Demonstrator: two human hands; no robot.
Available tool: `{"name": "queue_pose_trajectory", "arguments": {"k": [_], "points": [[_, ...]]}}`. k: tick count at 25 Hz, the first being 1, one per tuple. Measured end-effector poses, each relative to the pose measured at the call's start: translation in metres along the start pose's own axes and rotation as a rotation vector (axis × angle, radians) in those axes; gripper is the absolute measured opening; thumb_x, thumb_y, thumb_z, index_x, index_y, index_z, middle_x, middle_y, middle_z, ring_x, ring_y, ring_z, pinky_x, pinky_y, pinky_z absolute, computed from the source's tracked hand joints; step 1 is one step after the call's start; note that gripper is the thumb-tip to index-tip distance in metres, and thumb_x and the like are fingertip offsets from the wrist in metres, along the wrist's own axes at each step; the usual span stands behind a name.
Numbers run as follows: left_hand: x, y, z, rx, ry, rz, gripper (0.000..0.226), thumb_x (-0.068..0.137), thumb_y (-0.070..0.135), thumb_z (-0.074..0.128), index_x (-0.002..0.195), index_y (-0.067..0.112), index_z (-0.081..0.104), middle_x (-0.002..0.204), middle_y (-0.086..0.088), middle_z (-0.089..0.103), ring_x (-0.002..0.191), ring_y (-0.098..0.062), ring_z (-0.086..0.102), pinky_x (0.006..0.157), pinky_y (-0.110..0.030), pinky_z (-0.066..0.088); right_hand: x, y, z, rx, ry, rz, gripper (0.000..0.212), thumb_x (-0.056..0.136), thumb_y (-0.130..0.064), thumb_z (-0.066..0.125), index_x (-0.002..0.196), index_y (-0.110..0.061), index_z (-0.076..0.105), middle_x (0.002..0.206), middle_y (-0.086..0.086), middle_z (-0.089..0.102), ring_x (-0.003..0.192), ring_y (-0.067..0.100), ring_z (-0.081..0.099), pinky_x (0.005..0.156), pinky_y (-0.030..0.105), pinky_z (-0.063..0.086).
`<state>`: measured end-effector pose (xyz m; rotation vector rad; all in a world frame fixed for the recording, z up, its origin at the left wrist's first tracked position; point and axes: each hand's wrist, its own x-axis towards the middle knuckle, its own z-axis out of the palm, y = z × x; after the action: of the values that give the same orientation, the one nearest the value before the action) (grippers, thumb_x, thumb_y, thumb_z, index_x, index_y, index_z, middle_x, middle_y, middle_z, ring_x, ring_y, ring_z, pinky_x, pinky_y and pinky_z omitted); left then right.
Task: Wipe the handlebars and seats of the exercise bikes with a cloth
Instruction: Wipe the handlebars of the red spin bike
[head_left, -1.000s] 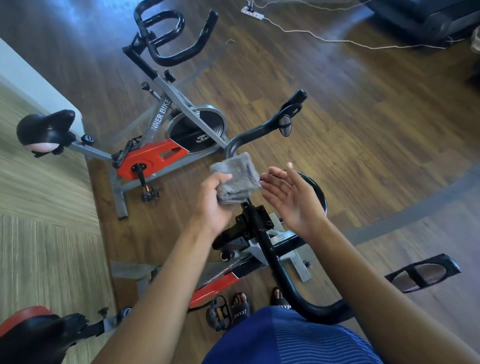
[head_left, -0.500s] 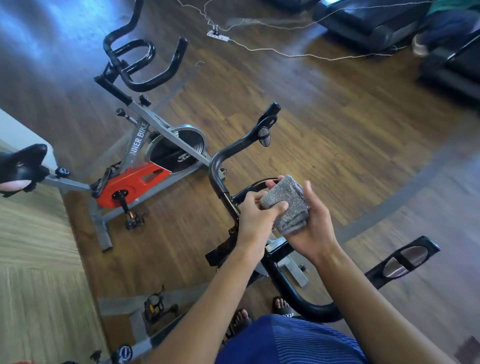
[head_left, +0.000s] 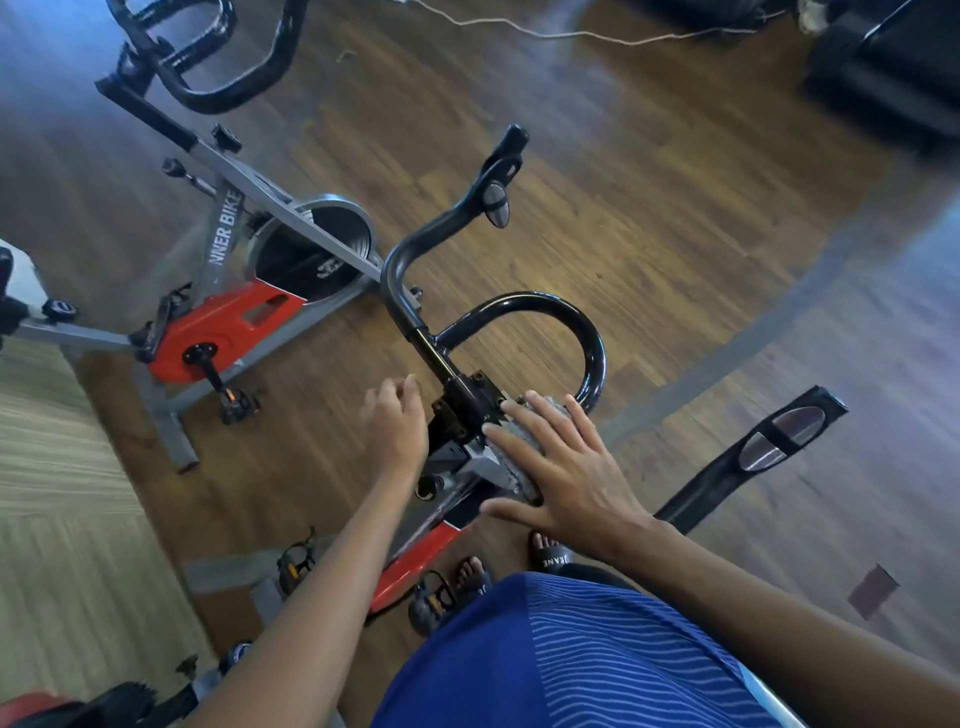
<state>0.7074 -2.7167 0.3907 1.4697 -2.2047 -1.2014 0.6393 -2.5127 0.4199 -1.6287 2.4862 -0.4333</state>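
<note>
The grey cloth (head_left: 524, 447) is mostly hidden beneath the right hand (head_left: 566, 467); only its far edge and a strip along its left side are visible. It lies on the near bike (head_left: 467, 499) at the handlebar centre, just right of the black clamp block (head_left: 467, 402). The handlebar (head_left: 587, 338) of this bike is partly covered: its right arm runs behind the right forearm and reappears at the right, ending in a grip with a metal sensor plate (head_left: 779, 436). The left arm rises to the far side and ends in a second grip (head_left: 498, 192). The near bike's frame, seat and lower parts are largely concealed by the person's arms and blue striped garment (head_left: 571, 660); a red seat portion is cut off at the lower left corner. The far bike (head_left: 234, 291) at the left is cut off at the top edge and left edge, its lettering reading only "NNER BIKE". Objects at the far right are dark and cannot be identified. The right hand lies flat, palm down, with fingers (head_left: 519, 415) spread and extended, pressing the cloth against the bike. The left hand (head_left: 397, 421) is blurred; it sits just left of the clamp block, fingers loosely curled and slightly apart, holding nothing. Contact with the clamp cannot be determined.
</note>
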Motion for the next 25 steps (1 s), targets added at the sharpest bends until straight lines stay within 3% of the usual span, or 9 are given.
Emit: {"name": "queue_pose_trajectory", "arguments": {"k": [1, 3, 6, 12, 15, 18, 20, 25], "points": [[0.000, 0.000, 0.003, 0.032, -0.008, 0.013, 0.043, 0.106, 0.038, 0.036, 0.104, 0.007, 0.065, 0.110, -0.007, 0.056, 0.111, -0.025, 0.053, 0.089, -0.032, 0.038, 0.002, -0.003, 0.002, -0.014, -0.030, 0.038, 0.074, 0.094, -0.077, 0.029, 0.147, -0.029, 0.047, 0.154, 0.001, 0.043, 0.151, 0.022, 0.024, 0.122, 0.055, 0.015], [-0.005, 0.002, 0.005, 0.087, -0.003, 0.054, 0.051, 0.107, 0.042, 0.028, 0.100, 0.009, 0.065, 0.105, -0.007, 0.060, 0.104, -0.020, 0.053, 0.092, -0.035, 0.040, 0.003, -0.008, 0.004, -0.022, -0.008, 0.086, 0.070, 0.099, -0.070, 0.019, 0.146, -0.027, 0.049, 0.150, 0.001, 0.048, 0.151, 0.023, 0.025, 0.123, 0.055, 0.010], [-0.008, 0.003, 0.007, 0.106, 0.016, 0.070, 0.055, 0.108, 0.042, 0.024, 0.093, 0.009, 0.066, 0.096, -0.004, 0.061, 0.095, -0.014, 0.051, 0.086, -0.032, 0.037, 0.004, -0.008, 0.007, -0.100, -0.017, 0.077, 0.058, 0.108, -0.051, 0.012, 0.145, -0.027, 0.050, 0.143, 0.003, 0.054, 0.147, 0.027, 0.033, 0.121, 0.056, 0.017], [-0.009, 0.000, 0.009, 0.124, 0.018, 0.081, 0.059, 0.109, 0.039, 0.023, 0.080, 0.008, 0.064, 0.070, -0.003, 0.058, 0.069, -0.017, 0.056, 0.065, -0.024, 0.038, 0.005, 0.048, -0.013, -0.170, -0.021, -0.020, 0.049, 0.109, -0.047, 0.019, 0.144, -0.028, 0.048, 0.140, 0.000, 0.052, 0.148, 0.023, 0.030, 0.125, 0.047, 0.008], [-0.010, -0.001, 0.011, 0.139, 0.022, 0.082, 0.067, 0.109, 0.040, 0.021, 0.075, 0.002, 0.064, 0.055, -0.006, 0.051, 0.051, -0.022, 0.052, 0.046, -0.023, 0.035, 0.006, 0.047, -0.013, -0.113, 0.022, 0.072, 0.048, 0.108, -0.045, 0.022, 0.137, -0.024, 0.054, 0.137, 0.000, 0.053, 0.149, 0.023, 0.027, 0.125, 0.049, 0.002], [-0.010, -0.001, 0.014, 0.117, 0.050, 0.086, 0.071, 0.109, 0.039, 0.023, 0.056, 0.004, 0.054, 0.044, 0.002, 0.037, 0.037, -0.016, 0.036, 0.040, -0.022, 0.025, 0.001, 0.024, 0.000, -0.081, 0.007, 0.032, 0.048, 0.107, -0.046, 0.023, 0.140, -0.025, 0.052, 0.141, 0.000, 0.051, 0.149, 0.023, 0.026, 0.124, 0.050, -0.004], [-0.012, 0.001, 0.014, 0.125, 0.053, 0.072, 0.070, 0.109, 0.038, 0.024, 0.051, 0.009, 0.048, 0.043, 0.003, 0.035, 0.036, -0.014, 0.032, 0.039, -0.021, 0.023, -0.001, 0.032, -0.004, -0.123, -0.012, -0.051, 0.047, 0.108, -0.045, 0.024, 0.143, -0.026, 0.049, 0.141, 0.000, 0.051, 0.148, 0.023, 0.029, 0.125, 0.051, 0.004], [-0.013, 0.002, 0.012, 0.117, 0.057, 0.055, 0.070, 0.109, 0.038, 0.024, 0.074, -0.003, 0.068, 0.045, 0.000, 0.042, 0.039, -0.014, 0.038, 0.036, -0.016, 0.028, 0.006, 0.063, -0.015, -0.117, 0.013, 0.034, 0.052, 0.108, -0.048, 0.022, 0.151, -0.025, 0.042, 0.158, 0.002, 0.038, 0.153, 0.020, 0.016, 0.124, 0.052, 0.012]]}}
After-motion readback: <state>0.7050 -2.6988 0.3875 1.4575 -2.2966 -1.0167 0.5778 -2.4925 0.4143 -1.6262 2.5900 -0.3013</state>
